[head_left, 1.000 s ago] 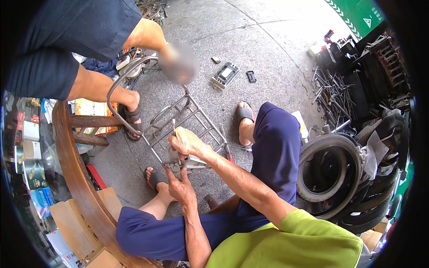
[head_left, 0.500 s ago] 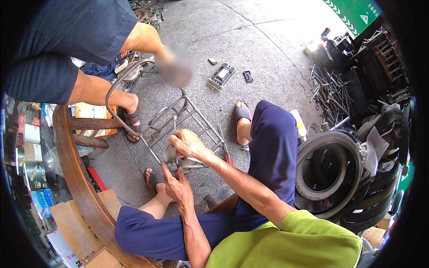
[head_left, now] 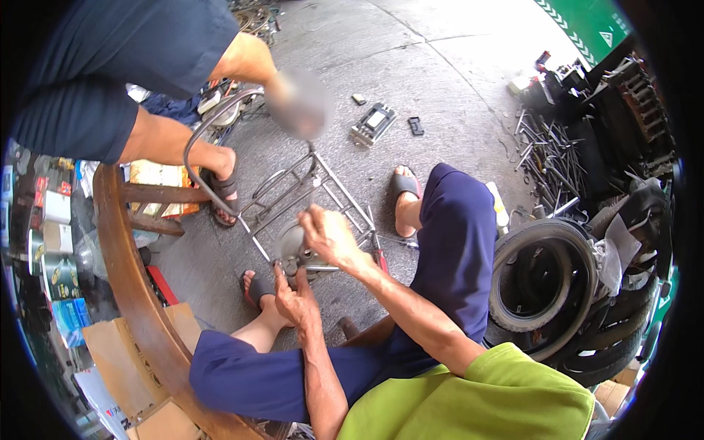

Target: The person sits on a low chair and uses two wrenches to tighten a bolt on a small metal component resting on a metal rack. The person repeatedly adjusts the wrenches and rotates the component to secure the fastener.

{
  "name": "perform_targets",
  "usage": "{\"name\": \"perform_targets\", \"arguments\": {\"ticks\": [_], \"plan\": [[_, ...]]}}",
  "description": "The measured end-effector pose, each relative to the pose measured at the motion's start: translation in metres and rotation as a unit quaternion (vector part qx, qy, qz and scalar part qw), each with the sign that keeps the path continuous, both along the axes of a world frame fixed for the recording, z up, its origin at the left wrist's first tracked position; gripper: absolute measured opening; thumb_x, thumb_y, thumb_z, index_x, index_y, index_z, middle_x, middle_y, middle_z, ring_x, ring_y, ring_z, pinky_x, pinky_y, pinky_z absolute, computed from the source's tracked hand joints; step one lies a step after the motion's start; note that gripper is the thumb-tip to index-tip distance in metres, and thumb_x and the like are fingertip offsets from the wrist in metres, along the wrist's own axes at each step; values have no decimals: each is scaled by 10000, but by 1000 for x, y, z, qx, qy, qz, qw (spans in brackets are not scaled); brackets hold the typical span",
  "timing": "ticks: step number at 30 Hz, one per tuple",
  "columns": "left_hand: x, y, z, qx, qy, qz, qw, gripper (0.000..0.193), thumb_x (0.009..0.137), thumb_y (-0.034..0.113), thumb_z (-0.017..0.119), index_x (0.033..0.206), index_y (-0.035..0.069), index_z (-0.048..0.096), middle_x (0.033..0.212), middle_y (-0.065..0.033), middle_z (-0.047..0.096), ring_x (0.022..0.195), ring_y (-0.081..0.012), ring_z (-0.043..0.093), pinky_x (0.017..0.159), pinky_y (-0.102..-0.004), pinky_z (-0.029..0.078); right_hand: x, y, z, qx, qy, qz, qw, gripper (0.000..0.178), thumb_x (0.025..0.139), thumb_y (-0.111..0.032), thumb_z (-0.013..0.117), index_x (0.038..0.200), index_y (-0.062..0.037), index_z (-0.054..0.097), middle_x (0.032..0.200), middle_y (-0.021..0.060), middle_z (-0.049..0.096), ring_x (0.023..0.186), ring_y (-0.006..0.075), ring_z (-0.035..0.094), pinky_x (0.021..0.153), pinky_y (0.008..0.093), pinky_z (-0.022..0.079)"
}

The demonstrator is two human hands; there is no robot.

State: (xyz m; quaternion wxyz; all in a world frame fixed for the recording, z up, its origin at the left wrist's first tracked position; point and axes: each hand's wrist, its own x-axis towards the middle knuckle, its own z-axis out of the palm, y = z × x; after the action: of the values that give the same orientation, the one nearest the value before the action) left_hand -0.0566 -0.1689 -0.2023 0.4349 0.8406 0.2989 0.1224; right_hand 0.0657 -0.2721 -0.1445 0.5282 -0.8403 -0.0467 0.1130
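A folding metal cart frame point(head_left: 334, 187) with crossbars tilts in front of my knees. At its near end is a round silver wheel-like part point(head_left: 291, 240). My left hand point(head_left: 295, 299) pinches the near edge of this end between forefinger and thumb. Just above the round part, my right hand point(head_left: 328, 236) is closed in a fist around a slim rod-like tool point(head_left: 315, 183), whose tip shows faintly and blurred. What lies under the right hand is hidden. A second person's arm point(head_left: 246, 59) reaches to the frame's curved tube handle point(head_left: 196, 143); that hand is blurred out.
A red-handled screwdriver point(head_left: 380, 258) is by the frame's right side. Beyond it lie a silver-black device point(head_left: 374, 123) and small black part point(head_left: 416, 126). Tyres point(head_left: 535, 293) and a pile of metal rods point(head_left: 550, 158) stand right. A wooden bench point(head_left: 136, 293) curves along the left.
My right hand has shifted right and slightly up off the round part, and its tool has swung with it. The left hand keeps its place on the frame. The whole view has shifted slightly.
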Motion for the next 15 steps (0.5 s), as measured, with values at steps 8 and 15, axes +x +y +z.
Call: {"name": "perform_targets", "arguments": {"ticks": [8,15], "plan": [[1,-1,0,-6,-32,13,999,539,868,207,710,1324,-39,561,1146,-244,671,1005,-341,679,856,-390,531,-65,-16,3,62,-233,-13,970,59,897,-61,609,949,-38,624,628,117,602,591,305,601,556,400,497],[-1,2,-10,-9,-18,18,1000,558,854,253,709,1301,-53,572,1123,-261,676,998,-375,680,851,-399,533,-84,-11,6,8,-314,57,948,160,815,10,648,974,-6,636,723,98,641,574,266,592,523,369,487]]}}
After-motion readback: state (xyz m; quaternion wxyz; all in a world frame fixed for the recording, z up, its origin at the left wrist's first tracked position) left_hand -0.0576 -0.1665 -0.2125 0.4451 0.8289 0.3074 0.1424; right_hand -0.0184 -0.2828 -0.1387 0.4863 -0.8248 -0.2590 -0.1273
